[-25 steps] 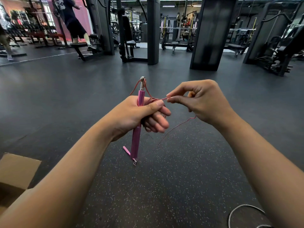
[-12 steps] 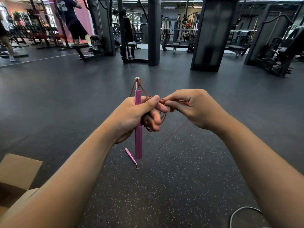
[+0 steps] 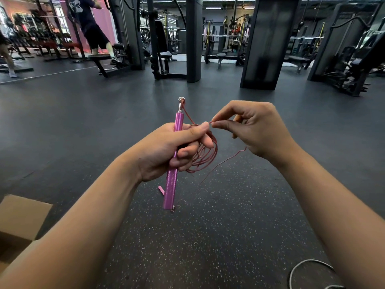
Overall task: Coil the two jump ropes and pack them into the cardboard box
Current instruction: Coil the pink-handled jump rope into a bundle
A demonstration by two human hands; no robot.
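While my left hand point(image 3: 166, 151) grips the pink handle point(image 3: 174, 163) with red cord point(image 3: 205, 157) looped over its fingers, my right hand point(image 3: 250, 130) pinches the cord just beside the thumb. I judge I'm mid-coil; next, lay another loop. The cardboard box point(image 3: 20, 217) waits at the lower left, a grey rope point(image 3: 308, 265) lower right, open floor point(image 3: 208, 236) between.

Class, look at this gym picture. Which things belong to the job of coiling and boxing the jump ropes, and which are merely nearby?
Part of the job:
- pink handle, gripped by the left hand
- red cord, pinched by the right hand
- second pink handle on the floor
- grey rope
- cardboard box

Merely nearby:
- weight machines
- bench
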